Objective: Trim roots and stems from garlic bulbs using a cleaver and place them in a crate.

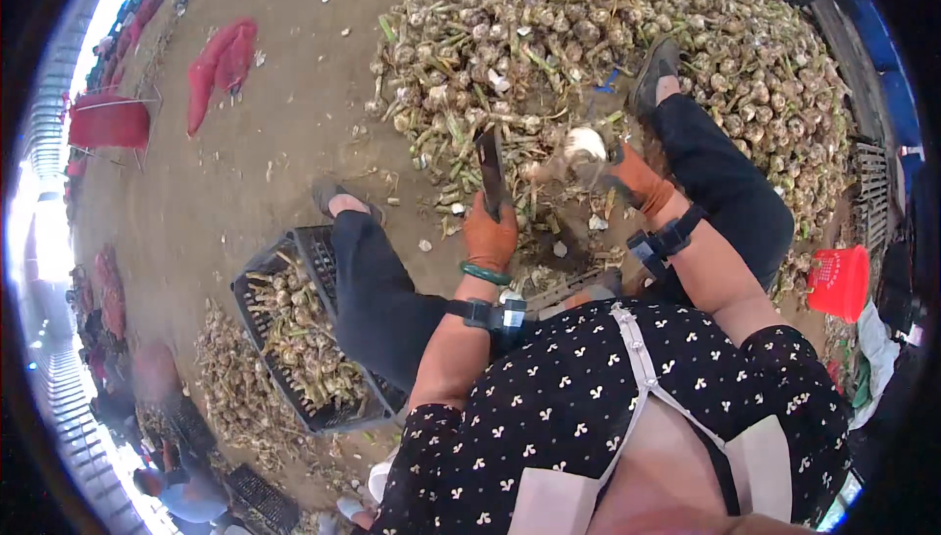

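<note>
My left hand (490,237), in an orange glove, is closed around a dark, flat-bladed tool (491,164), probably a knife, its blade pointing away from me. My right hand (638,176), in an orange glove with a dark palm, is to the right of it and blurred. Right beside its fingers is a pale garlic bulb (586,144), also blurred; whether the fingers grip it I cannot tell. Beyond both hands spreads a big heap of garlic bulbs with stalks (559,13). A small blue object (608,81) lies on the heap.
A black plastic crate (283,381) of garlic stands left of my leg, beside another garlic pile (239,388). A red bucket (838,283) is at the right. Red mesh bags (220,68) lie on the floor at the left. A person (187,491) is at the lower left.
</note>
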`<state>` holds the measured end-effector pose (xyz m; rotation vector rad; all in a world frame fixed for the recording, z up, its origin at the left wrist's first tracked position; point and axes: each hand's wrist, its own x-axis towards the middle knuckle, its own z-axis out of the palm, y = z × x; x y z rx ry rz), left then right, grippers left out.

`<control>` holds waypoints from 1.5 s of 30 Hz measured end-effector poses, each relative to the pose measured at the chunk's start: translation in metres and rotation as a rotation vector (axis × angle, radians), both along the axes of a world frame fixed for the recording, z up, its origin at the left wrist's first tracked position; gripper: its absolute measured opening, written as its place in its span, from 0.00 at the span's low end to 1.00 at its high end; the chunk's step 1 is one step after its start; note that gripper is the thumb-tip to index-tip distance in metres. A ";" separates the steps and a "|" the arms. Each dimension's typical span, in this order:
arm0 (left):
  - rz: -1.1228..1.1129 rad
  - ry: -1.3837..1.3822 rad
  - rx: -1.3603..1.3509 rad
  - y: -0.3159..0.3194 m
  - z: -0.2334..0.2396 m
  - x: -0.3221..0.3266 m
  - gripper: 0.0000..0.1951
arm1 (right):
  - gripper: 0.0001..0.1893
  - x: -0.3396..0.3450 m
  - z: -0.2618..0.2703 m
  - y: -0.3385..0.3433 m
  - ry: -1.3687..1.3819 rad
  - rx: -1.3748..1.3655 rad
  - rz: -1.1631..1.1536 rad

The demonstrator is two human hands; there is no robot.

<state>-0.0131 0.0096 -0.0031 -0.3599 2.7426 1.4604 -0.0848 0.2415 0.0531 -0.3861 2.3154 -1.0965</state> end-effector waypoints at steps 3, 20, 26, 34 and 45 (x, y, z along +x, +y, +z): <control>0.011 0.107 -0.071 0.014 -0.006 -0.001 0.25 | 0.17 -0.006 -0.062 0.010 -0.087 -0.070 -0.071; 0.232 -0.267 0.688 0.004 -0.005 -0.022 0.20 | 0.15 0.024 -0.089 -0.033 0.455 -0.426 0.112; 0.356 -0.118 0.728 -0.010 0.014 -0.023 0.17 | 0.29 0.009 -0.044 -0.010 -0.062 0.701 0.260; 0.276 -0.102 0.394 0.002 0.022 -0.033 0.16 | 0.19 0.012 -0.035 -0.031 0.107 -0.012 0.346; 0.302 -0.447 0.579 0.009 0.018 -0.032 0.18 | 0.26 -0.097 0.042 0.073 -0.059 -1.520 -0.700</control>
